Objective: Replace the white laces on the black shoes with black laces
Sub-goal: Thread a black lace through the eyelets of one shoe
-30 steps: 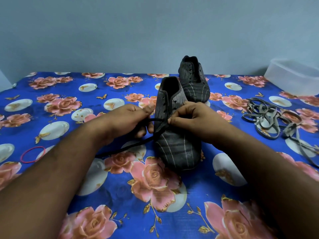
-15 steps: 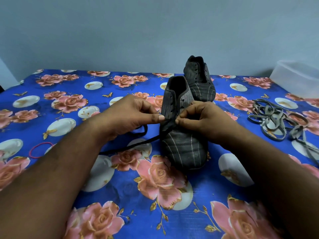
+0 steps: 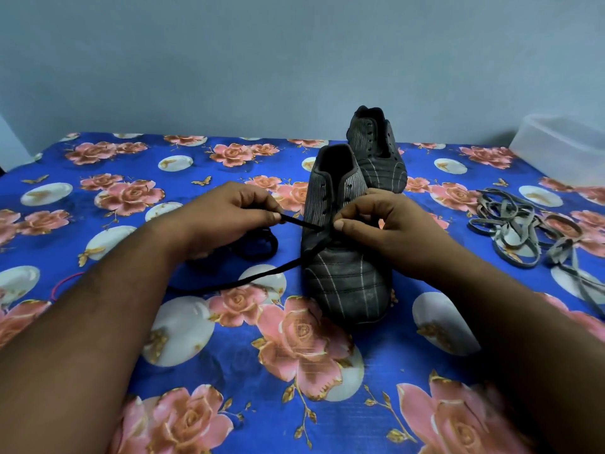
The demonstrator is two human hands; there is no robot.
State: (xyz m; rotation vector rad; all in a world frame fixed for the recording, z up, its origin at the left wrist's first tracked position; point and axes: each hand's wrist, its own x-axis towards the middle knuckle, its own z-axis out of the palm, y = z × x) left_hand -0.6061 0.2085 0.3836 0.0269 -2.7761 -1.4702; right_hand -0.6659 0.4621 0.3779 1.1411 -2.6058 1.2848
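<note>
Both hands are pinching a black lace (image 3: 299, 221) at the near shoe (image 3: 343, 257) — left hand (image 3: 229, 217) at 9 o'clock, right hand (image 3: 386, 231) at 3 o'clock.

Near shoe (image 3: 343, 257): black with thin pale stripes, upright, toe toward the viewer, on the floral cloth.
Far shoe (image 3: 376, 152): same pattern, unlaced, just behind the near shoe.
Black lace (image 3: 262, 276): runs from the near shoe's lower eyelets; one end taut to the left, the other trailing left across the cloth.
White laces (image 3: 510, 231): greyish, loose tangled heap, well right of the shoes.
</note>
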